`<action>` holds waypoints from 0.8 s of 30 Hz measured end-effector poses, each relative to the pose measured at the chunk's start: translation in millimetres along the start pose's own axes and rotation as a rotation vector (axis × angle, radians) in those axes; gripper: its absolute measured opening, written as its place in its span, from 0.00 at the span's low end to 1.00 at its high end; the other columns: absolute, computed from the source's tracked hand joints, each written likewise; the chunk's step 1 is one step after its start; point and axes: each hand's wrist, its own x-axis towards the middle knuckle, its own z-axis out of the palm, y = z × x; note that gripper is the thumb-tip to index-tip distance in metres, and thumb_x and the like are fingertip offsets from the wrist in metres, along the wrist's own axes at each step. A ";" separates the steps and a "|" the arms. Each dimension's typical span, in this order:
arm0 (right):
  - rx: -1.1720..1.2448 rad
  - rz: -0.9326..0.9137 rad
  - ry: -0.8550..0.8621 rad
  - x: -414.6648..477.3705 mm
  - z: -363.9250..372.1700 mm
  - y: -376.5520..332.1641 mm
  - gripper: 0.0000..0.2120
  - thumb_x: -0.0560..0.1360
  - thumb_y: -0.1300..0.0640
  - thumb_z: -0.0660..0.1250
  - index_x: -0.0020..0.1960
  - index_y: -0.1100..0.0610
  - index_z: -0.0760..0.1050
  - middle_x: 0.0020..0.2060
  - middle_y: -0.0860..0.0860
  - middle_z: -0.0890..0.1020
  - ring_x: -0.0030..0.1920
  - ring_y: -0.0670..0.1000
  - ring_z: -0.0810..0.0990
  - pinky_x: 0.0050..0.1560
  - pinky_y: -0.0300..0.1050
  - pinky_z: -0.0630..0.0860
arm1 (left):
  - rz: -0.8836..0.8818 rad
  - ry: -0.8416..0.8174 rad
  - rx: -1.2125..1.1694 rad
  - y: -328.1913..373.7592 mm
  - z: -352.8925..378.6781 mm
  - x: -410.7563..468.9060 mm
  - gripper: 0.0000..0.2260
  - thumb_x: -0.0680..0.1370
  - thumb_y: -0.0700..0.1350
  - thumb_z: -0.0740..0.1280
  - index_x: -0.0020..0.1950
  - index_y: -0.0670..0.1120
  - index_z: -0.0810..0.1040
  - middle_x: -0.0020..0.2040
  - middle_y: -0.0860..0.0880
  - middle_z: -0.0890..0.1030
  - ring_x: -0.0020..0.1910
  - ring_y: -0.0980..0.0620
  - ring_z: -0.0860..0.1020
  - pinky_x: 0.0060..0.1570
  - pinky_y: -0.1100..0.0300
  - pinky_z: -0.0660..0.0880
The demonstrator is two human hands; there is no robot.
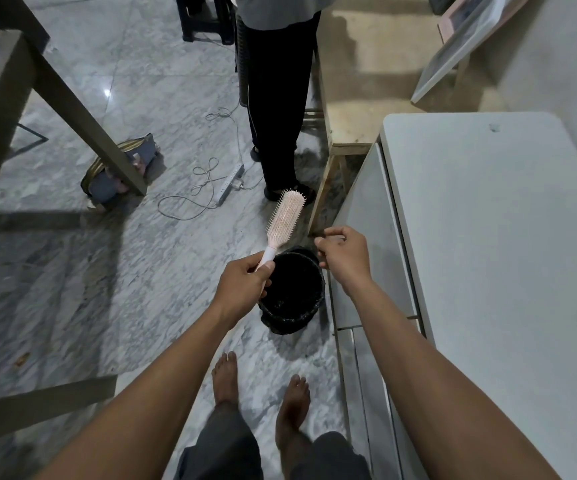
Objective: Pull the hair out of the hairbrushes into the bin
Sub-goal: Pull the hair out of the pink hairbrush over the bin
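My left hand (244,284) grips the white handle of a pale pink hairbrush (285,218), its bristled head pointing up and away over the floor. Right below sits a small black bin (294,306) lined with a black bag. My right hand (340,256) hovers over the bin's right rim, thumb and fingers curled together in a pinch; any hair between them is too fine to see. The brush bristles look free of visible hair.
A white folding table (494,258) fills the right side, close to the bin. Another person stands just beyond the bin (282,98). A power strip with cables (230,183) and a bag (117,171) lie on the marble floor. My bare feet (259,396) are below.
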 end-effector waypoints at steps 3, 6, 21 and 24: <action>-0.200 -0.038 -0.009 2.7 -0.5 -0.2 0.07 0.76 0.55 0.74 0.41 0.55 0.78 0.39 0.52 0.84 0.39 0.54 0.84 0.41 0.47 0.81 | 0.002 0.007 -0.011 -1.8 0.0 -2.4 0.13 0.81 0.45 0.65 0.65 0.49 0.80 0.43 0.47 0.80 0.39 0.51 0.79 0.41 0.56 0.78; -0.364 -0.047 -0.017 5.5 -1.9 1.3 0.07 0.79 0.57 0.68 0.49 0.55 0.86 0.49 0.53 0.86 0.52 0.55 0.83 0.50 0.43 0.75 | 0.000 0.013 0.000 -4.2 -0.9 -4.2 0.13 0.81 0.44 0.65 0.66 0.49 0.80 0.43 0.48 0.81 0.40 0.52 0.79 0.42 0.56 0.78; -0.074 0.090 -0.260 -9.0 15.3 -7.8 0.10 0.77 0.63 0.67 0.58 0.57 0.81 0.49 0.55 0.86 0.46 0.49 0.84 0.46 0.48 0.84 | 0.026 0.000 0.010 -3.6 -3.3 -6.1 0.13 0.80 0.43 0.68 0.64 0.47 0.81 0.41 0.48 0.82 0.37 0.53 0.79 0.42 0.56 0.79; 0.139 0.131 -0.361 -19.0 17.4 -19.0 0.11 0.78 0.64 0.66 0.59 0.58 0.80 0.51 0.57 0.86 0.50 0.51 0.86 0.41 0.43 0.83 | 0.077 -0.016 0.019 2.8 -2.8 -7.9 0.12 0.78 0.44 0.71 0.62 0.49 0.82 0.43 0.47 0.85 0.39 0.53 0.83 0.40 0.58 0.80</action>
